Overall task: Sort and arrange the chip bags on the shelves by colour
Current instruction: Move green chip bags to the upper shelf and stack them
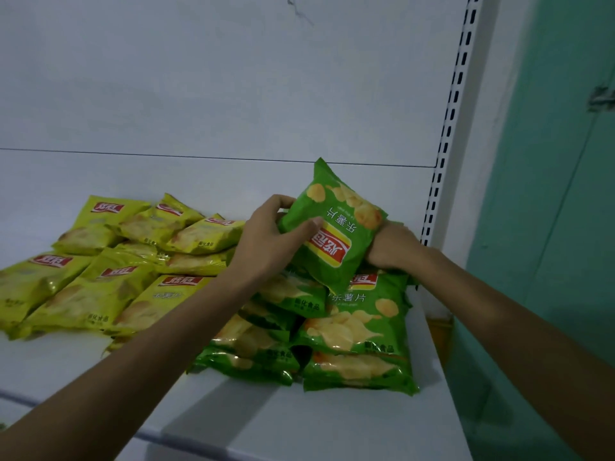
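A green chip bag [336,227] is tilted upside down above a pile of green chip bags [349,327] at the right end of the white shelf [266,420]. My left hand [266,237] grips its left edge, thumb on the front. My right hand [389,244] grips its right edge, fingers hidden behind the bag. Several yellow chip bags [109,264] lie in overlapping rows on the left part of the same shelf.
The shelf's white back panel [233,94] rises behind the bags. A slotted white upright [446,138] stands at the right end, with a teal wall [549,194] beyond it. Bare shelf surface lies in front of the yellow bags.
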